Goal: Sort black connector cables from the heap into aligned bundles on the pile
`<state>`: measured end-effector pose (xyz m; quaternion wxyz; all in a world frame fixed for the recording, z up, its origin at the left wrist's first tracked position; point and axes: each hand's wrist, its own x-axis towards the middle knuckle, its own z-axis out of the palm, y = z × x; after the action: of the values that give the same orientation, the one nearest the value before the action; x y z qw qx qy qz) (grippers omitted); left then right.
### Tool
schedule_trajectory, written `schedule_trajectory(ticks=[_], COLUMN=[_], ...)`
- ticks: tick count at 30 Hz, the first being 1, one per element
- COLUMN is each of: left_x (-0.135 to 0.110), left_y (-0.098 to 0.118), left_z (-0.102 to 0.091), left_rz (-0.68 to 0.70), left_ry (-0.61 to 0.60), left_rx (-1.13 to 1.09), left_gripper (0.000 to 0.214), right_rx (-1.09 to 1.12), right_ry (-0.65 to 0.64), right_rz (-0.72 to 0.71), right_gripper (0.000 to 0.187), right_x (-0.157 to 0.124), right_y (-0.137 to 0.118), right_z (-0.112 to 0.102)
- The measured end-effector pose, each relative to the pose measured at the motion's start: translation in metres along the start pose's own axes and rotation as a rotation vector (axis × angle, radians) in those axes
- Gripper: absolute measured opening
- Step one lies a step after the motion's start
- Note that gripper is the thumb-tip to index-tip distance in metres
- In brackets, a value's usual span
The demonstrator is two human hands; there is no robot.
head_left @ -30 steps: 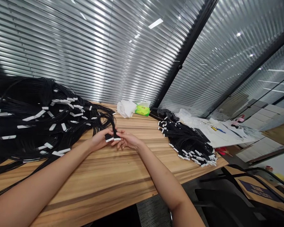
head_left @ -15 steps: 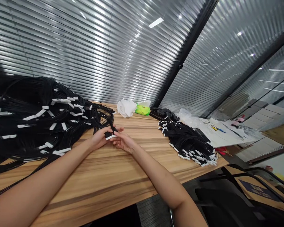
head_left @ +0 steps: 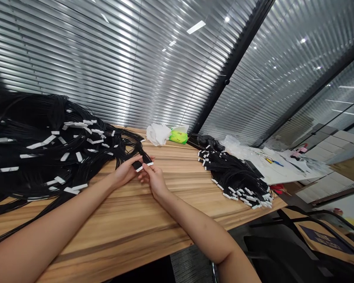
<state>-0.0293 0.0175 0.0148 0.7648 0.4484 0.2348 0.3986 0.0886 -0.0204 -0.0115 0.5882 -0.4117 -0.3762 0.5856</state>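
Black cables with white connector ends run from the big heap [head_left: 56, 157] on the left to my hands. My left hand [head_left: 126, 172] is closed on one black cable end [head_left: 137, 166], whose white connector points toward me. Fingers of my right hand [head_left: 155, 179] pinch a second white connector [head_left: 148, 164] just beside it, its black wires trailing back to the heap. Both hands meet above the wooden table [head_left: 120, 220], almost touching. The fingertips under the cable ends are partly hidden.
A smaller pile of black cables [head_left: 236, 177] with white connectors lies to the right. Behind are crumpled white tissue [head_left: 158, 134] and a green tissue pack [head_left: 178, 135]. A white table [head_left: 283, 169] adjoins on the right, and a chair [head_left: 277, 255] stands below it.
A second white connector now shows apart from the first, pinched by my right hand, which has turned slightly upright. My left hand has hardly moved.
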Motion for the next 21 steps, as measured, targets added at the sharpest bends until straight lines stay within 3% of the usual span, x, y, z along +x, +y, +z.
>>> schedule_trajectory(ticks=[3,9,21], left_x=[0.006,0.018,0.018], left_y=[-0.004,-0.011,-0.009], left_z=[-0.004,-0.019,-0.012], left_rz=[0.033,0.132,0.128], left_ry=[0.002,0.275,0.280], left_rx=[-0.025,0.097,0.306], left_gripper=[0.034,0.036,0.037], right_rx=[0.001,-0.087,-0.108], right_ry=[0.072,0.204,0.214], right_rz=[-0.095,-0.260,-0.269], right_gripper=[0.029,0.031,0.033], right_x=[0.008,0.019,0.016], right_y=[-0.004,-0.010,-0.008], right_z=[-0.007,-0.019,-0.015])
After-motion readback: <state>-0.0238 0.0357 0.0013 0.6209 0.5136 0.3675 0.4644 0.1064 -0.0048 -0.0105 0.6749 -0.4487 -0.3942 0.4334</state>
